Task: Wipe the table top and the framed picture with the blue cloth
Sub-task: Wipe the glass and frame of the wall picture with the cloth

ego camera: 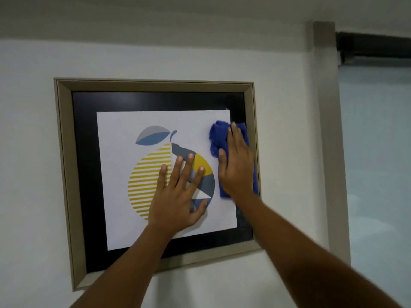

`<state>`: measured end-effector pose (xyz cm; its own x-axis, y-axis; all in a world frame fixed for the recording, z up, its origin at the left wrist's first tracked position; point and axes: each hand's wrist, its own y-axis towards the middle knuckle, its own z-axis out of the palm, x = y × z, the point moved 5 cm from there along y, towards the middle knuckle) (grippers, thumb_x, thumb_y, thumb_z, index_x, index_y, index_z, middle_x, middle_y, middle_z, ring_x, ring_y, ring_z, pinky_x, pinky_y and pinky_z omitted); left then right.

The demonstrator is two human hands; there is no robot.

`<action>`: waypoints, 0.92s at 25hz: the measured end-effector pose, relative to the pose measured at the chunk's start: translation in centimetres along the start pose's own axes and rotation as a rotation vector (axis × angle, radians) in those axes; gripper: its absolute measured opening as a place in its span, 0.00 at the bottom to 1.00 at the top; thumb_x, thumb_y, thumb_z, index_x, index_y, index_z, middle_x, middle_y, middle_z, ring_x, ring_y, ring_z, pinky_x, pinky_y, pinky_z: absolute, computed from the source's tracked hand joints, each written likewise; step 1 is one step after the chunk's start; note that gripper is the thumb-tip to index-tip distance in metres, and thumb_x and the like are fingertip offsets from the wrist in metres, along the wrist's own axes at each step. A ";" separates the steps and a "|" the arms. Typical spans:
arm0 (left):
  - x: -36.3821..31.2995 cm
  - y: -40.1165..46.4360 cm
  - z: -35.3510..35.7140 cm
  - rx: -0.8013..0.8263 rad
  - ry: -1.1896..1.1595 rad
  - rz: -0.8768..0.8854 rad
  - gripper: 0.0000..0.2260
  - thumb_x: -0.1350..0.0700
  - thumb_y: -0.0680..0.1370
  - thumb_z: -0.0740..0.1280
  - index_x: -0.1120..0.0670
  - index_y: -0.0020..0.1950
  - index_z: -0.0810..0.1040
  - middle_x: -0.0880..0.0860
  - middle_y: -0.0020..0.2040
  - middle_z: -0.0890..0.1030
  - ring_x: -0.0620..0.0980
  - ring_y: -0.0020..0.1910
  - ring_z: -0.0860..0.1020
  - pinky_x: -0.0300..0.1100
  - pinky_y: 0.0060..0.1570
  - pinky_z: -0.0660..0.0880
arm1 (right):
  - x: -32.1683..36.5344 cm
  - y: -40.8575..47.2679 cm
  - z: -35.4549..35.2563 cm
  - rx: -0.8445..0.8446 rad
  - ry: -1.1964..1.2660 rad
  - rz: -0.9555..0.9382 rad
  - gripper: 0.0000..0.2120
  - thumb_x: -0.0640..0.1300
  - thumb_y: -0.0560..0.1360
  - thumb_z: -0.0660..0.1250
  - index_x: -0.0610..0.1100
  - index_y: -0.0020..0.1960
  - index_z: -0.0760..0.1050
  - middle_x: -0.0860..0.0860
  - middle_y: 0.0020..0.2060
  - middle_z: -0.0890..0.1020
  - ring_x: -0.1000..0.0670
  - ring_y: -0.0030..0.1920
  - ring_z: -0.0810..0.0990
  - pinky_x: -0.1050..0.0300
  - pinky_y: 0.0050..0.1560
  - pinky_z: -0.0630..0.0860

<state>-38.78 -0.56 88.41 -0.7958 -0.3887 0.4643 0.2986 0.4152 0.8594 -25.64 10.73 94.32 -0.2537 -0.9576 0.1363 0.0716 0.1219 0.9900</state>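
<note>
White wall [33,152]: plain, evenly painted, filled most of the view; a pale vertical post [327,130] stood at its right edge, with a dark horizontal bar [373,46] running off to the right near the top.

Framed picture [155,174]: hung on the wall, seen slightly tilted. Beige moulded frame, black inner border, white sheet printed with a stylised fruit in yellow stripes, grey, blue and yellow patches, and a grey-blue leaf.

Left hand [178,196]: laid flat on the picture, fingers spread wide over the fruit's right half, palm against the surface; it held nothing.

Right hand [236,165]: pressed flat on the blue cloth, fingers extended upward, pinning it to the picture rather than closing around it.

Blue cloth [216,138]: deep blue, bunched above and to the left of the right hand, a flatter part showing below the wrist and along the hand's right side. It lay against the right side of the picture, across the edge of the white sheet and the black border, touching the inner right edge of the frame.

Forearms: both bare, reaching up from the lower edge of the view.
</note>
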 end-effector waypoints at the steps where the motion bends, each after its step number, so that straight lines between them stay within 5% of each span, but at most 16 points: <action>1: -0.2 -0.2 0.1 0.011 0.000 -0.004 0.36 0.34 0.79 0.55 0.53 0.82 0.55 0.60 0.83 0.52 0.62 0.82 0.50 0.65 0.78 0.50 | -0.3 -3.2 0.0 0.011 0.028 0.028 0.28 0.48 0.81 0.58 0.43 0.78 0.54 0.44 0.76 0.64 0.42 0.73 0.66 0.41 0.68 0.67; 7: -2.3 -3.2 0.9 0.089 -0.020 0.001 0.38 0.35 0.78 0.58 0.53 0.83 0.55 0.60 0.83 0.51 0.62 0.82 0.49 0.65 0.78 0.50 | -1.3 -14.7 -1.0 0.173 0.013 0.088 0.32 0.51 0.80 0.56 0.50 0.80 0.45 0.50 0.79 0.56 0.46 0.77 0.59 0.40 0.69 0.66; 11: -2.3 -3.4 0.7 0.087 -0.024 -0.003 0.37 0.36 0.78 0.60 0.53 0.82 0.56 0.60 0.83 0.53 0.62 0.82 0.51 0.65 0.78 0.50 | 0.0 -6.1 -0.7 0.152 -0.036 0.000 0.29 0.50 0.81 0.54 0.41 0.78 0.53 0.45 0.78 0.57 0.45 0.78 0.57 0.43 0.69 0.65; 17: -2.4 -3.6 1.3 0.119 -0.060 -0.019 0.35 0.36 0.79 0.57 0.52 0.82 0.58 0.59 0.84 0.51 0.62 0.82 0.50 0.63 0.78 0.47 | 0.9 8.8 0.3 -0.019 -0.104 -0.103 0.26 0.50 0.81 0.53 0.40 0.77 0.60 0.44 0.78 0.59 0.44 0.77 0.60 0.44 0.67 0.67; 21: -2.4 -3.3 0.7 0.119 -0.027 -0.025 0.37 0.36 0.77 0.61 0.52 0.81 0.59 0.59 0.83 0.54 0.62 0.82 0.51 0.63 0.78 0.49 | 0.3 1.1 -0.1 -0.049 0.029 -0.064 0.27 0.47 0.81 0.55 0.44 0.78 0.54 0.42 0.75 0.65 0.40 0.71 0.69 0.38 0.64 0.69; 23: -2.5 -3.5 1.0 0.126 -0.051 -0.029 0.37 0.36 0.76 0.62 0.52 0.81 0.61 0.59 0.83 0.55 0.62 0.82 0.52 0.64 0.77 0.51 | -0.4 -6.7 -0.2 0.007 -0.035 -0.051 0.28 0.49 0.82 0.53 0.44 0.79 0.51 0.45 0.78 0.60 0.40 0.72 0.67 0.38 0.64 0.69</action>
<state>-38.36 -0.26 84.00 -0.8297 -0.3611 0.4257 0.2091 0.5060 0.8368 -25.79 10.20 87.67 -0.2906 -0.9529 0.0871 0.0514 0.0753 0.9958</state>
